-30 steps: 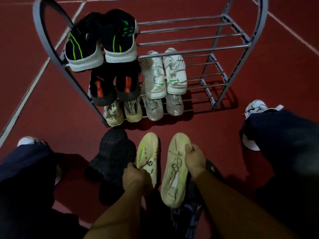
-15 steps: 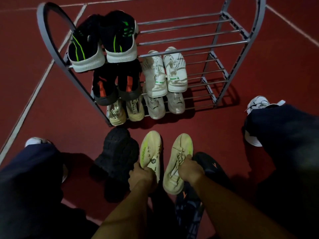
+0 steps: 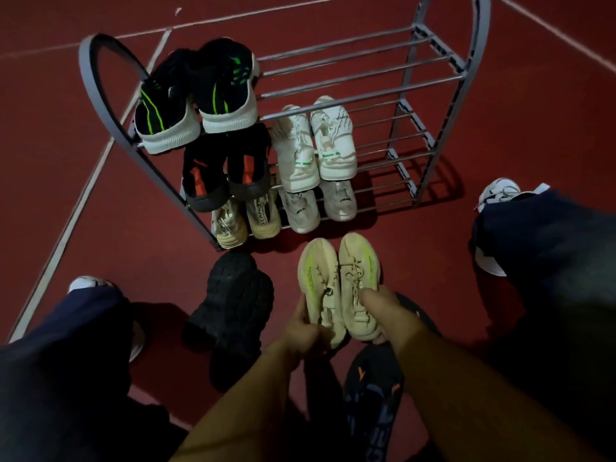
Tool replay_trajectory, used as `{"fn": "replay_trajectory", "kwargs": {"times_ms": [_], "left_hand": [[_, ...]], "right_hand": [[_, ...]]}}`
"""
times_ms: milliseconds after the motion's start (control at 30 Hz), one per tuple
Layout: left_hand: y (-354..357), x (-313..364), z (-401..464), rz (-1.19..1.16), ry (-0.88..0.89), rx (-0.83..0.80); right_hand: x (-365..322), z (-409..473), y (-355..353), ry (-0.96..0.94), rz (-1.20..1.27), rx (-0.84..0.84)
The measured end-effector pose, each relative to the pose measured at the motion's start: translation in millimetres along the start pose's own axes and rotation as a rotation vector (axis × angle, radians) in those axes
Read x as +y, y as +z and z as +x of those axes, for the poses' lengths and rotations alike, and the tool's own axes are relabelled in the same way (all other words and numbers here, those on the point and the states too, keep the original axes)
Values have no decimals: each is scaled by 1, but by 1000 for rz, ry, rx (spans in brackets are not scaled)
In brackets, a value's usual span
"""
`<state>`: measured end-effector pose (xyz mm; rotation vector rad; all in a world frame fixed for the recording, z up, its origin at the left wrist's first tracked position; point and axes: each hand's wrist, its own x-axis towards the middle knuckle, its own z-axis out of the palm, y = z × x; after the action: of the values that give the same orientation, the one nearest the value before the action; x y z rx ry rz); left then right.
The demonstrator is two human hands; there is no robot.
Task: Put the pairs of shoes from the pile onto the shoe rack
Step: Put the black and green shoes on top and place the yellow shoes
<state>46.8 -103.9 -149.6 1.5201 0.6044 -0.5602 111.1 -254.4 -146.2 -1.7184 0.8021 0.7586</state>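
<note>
A grey three-tier shoe rack (image 3: 430,78) stands on the red floor ahead. A pair of cream shoes with neon-yellow stripes is lifted just in front of the rack. My left hand (image 3: 306,331) grips the left cream shoe (image 3: 315,278) at its heel. My right hand (image 3: 390,311) grips the right cream shoe (image 3: 358,271). The two shoes are pressed side by side, toes toward the rack. Below my hands lie a black chunky shoe (image 3: 235,301) and a dark shoe with orange marks (image 3: 373,388).
The rack's left side holds black-green shoes (image 3: 200,98) on top, black-orange shoes (image 3: 226,171) and white shoes (image 3: 313,145) in the middle, beige shoes (image 3: 246,221) and pale shoes (image 3: 320,208) at the bottom. The rack's right half is bare rods. My knees and white sneakers flank the scene.
Both hands have lifted the cream shoes, turned them laces-up, brought them together and moved them forward toward the rack.
</note>
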Motion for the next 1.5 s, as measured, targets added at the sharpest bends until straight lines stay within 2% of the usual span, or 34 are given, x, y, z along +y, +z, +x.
{"fn": "replay_trajectory", "kwargs": {"times_ms": [67, 133, 233, 333, 433, 667, 900, 1067, 1233, 1333, 1400, 1500], "left_hand": [[2, -3, -2, -69, 7, 85], [-6, -4, 1, -130, -43, 127], [-15, 1, 6, -184, -87, 200], [-17, 9, 1, -235, -41, 280], [-11, 12, -1, -227, 5, 257], [24, 49, 18, -185, 127, 130], [47, 118, 70, -227, 122, 85], [68, 151, 129, -328, 64, 49], [87, 178, 173, -256, -10, 116], [101, 186, 197, -259, -52, 114], [110, 180, 209, -56, -56, 172], [114, 160, 204, 290, 107, 280]], "right_hand": [[4, -9, -7, 81, 7, -137], [7, -10, -1, 133, 39, -204], [9, -11, 3, 133, 106, -144], [15, -8, -3, 104, 174, 21], [23, 0, -13, 45, 262, 163], [-4, 24, -32, -94, 434, 346], [-91, 74, -98, -226, 239, 362], [-143, 107, -112, -123, 290, 266], [-173, 150, -97, -64, 473, 197], [-159, 178, -90, -105, 605, 323], [-136, 193, -87, -88, 709, 314], [-109, 198, -78, -31, 821, 206]]}}
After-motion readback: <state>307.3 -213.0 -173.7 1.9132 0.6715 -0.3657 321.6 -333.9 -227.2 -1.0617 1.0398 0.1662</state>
